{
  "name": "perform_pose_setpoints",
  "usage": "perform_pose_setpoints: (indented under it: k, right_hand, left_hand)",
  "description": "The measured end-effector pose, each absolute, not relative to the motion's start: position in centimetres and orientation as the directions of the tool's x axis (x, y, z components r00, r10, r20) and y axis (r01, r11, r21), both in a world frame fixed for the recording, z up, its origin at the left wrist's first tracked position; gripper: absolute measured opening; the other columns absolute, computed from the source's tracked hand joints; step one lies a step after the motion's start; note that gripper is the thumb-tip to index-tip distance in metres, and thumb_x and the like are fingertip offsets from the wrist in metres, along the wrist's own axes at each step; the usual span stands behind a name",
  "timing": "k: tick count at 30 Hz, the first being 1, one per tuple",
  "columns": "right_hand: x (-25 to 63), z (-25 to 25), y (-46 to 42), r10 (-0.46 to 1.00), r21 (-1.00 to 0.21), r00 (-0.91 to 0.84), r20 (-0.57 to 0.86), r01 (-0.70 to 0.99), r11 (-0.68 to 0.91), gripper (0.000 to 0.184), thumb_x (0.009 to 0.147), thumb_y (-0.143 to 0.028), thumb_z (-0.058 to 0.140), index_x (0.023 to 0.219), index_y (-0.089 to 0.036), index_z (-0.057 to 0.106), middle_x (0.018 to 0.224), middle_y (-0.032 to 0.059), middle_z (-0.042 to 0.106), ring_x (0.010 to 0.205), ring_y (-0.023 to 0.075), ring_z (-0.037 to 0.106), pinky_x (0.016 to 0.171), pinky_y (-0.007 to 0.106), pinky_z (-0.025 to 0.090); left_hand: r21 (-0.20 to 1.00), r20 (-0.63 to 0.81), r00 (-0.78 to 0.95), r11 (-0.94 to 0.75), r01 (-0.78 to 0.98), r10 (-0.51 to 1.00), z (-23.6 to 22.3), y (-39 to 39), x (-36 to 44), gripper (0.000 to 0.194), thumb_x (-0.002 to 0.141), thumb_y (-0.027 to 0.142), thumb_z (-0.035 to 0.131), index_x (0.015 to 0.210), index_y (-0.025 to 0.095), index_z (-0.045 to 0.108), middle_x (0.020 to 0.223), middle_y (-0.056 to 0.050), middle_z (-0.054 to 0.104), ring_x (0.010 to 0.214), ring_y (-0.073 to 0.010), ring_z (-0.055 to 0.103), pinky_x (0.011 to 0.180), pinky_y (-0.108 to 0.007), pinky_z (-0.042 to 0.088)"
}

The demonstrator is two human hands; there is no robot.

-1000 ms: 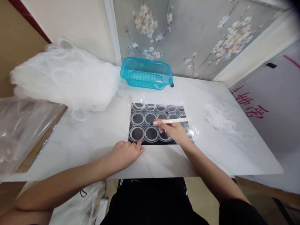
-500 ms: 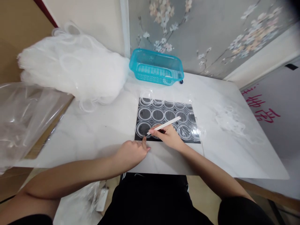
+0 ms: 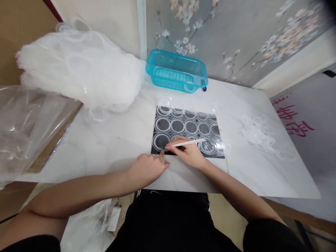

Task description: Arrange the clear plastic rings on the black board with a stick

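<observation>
A black sheet (image 3: 187, 127) printed with rows of white rings lies on the white table (image 3: 110, 147) under clear film. My right hand (image 3: 189, 154) pinches a thin white stick (image 3: 187, 143), its tip at the sheet's near left ring. My left hand (image 3: 148, 167) rests on the table at the sheet's near left corner, fingers curled and the forefinger pressing the sheet's edge.
A turquoise plastic basket (image 3: 176, 70) stands at the back by the flowered wall. A big heap of clear white rings (image 3: 78, 71) fills the back left. Clear plastic bags (image 3: 23, 126) lie at the left edge. A small pile of clear scraps (image 3: 258, 133) lies on the right.
My right hand has come toward me and leftward, bringing the stick's tip from the middle of the sheet to its near left ring. My left hand has closed in beside it.
</observation>
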State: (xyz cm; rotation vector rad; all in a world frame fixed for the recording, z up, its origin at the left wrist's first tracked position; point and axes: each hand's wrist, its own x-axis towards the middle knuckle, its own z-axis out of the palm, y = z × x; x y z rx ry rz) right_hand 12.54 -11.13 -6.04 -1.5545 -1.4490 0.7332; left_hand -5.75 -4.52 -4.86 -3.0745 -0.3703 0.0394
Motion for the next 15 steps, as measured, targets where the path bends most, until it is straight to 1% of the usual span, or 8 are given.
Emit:
perform_pose_setpoints:
  k: [2, 3, 7, 10, 15]
  right_hand:
    - [12.49, -6.18, -11.21, 0.973, -0.867, 0.131, 0.188, 0.488, 0.101, 0.018, 0.085, -0.034, 0.061, 0.090, -0.022, 0.072, 0.090, 0.0064, 0.070, 0.087, 0.0196, 0.064, 0.079, 0.034, 0.051]
    - [12.49, -6.24, -11.24, 0.972, -0.867, 0.135, 0.191, 0.487, 0.103, 0.018, 0.085, -0.034, 0.061, 0.091, -0.022, 0.072, 0.090, 0.0063, 0.070, 0.087, 0.0197, 0.064, 0.080, 0.035, 0.051]
    - [12.64, -6.45, -11.26, 0.976, -0.889, 0.175, 0.129, 0.457, 0.036, 0.018, 0.084, -0.035, 0.062, 0.091, -0.022, 0.073, 0.089, 0.0058, 0.071, 0.083, 0.0193, 0.065, 0.077, 0.034, 0.052]
    - [12.75, -6.43, -11.32, 0.976, -0.907, 0.203, 0.085, 0.421, -0.009, 0.019, 0.083, -0.036, 0.062, 0.090, -0.022, 0.072, 0.090, 0.0059, 0.071, 0.084, 0.0202, 0.065, 0.078, 0.035, 0.052]
    - [12.70, -6.38, -11.41, 0.975, -0.919, 0.219, 0.033, 0.390, -0.056, 0.021, 0.083, -0.039, 0.062, 0.090, -0.022, 0.072, 0.092, 0.0065, 0.071, 0.084, 0.0210, 0.065, 0.079, 0.037, 0.053]
  left_hand:
    - [-0.026, -0.014, 0.967, -0.967, 0.253, 0.253, -4.77, -4.52, -5.77, 0.043, 0.092, 0.033, 0.047, 0.115, 0.000, 0.061, 0.057, -0.011, 0.064, 0.050, -0.0232, 0.063, 0.041, -0.028, 0.038]
    - [-0.021, -0.010, 0.966, -0.966, 0.257, 0.257, -4.70, -4.50, -5.78, 0.043, 0.092, 0.034, 0.046, 0.115, 0.000, 0.061, 0.057, -0.011, 0.064, 0.051, -0.0237, 0.063, 0.041, -0.028, 0.038]
    - [-0.046, -0.002, 0.967, -0.966, 0.255, 0.256, -4.45, -4.45, -5.84, 0.045, 0.093, 0.035, 0.044, 0.113, 0.000, 0.062, 0.056, -0.011, 0.063, 0.050, -0.0254, 0.063, 0.040, -0.030, 0.039]
    - [-0.071, 0.005, 0.968, -0.965, 0.252, 0.252, -4.53, -4.46, -5.90, 0.046, 0.093, 0.037, 0.043, 0.113, 0.000, 0.062, 0.054, -0.011, 0.063, 0.049, -0.0255, 0.063, 0.040, -0.030, 0.039]
    - [-0.065, -0.027, 0.967, -0.966, 0.251, 0.253, -4.81, -4.49, -5.93, 0.048, 0.093, 0.038, 0.041, 0.114, 0.000, 0.061, 0.056, -0.011, 0.064, 0.050, -0.0252, 0.063, 0.042, -0.029, 0.038]
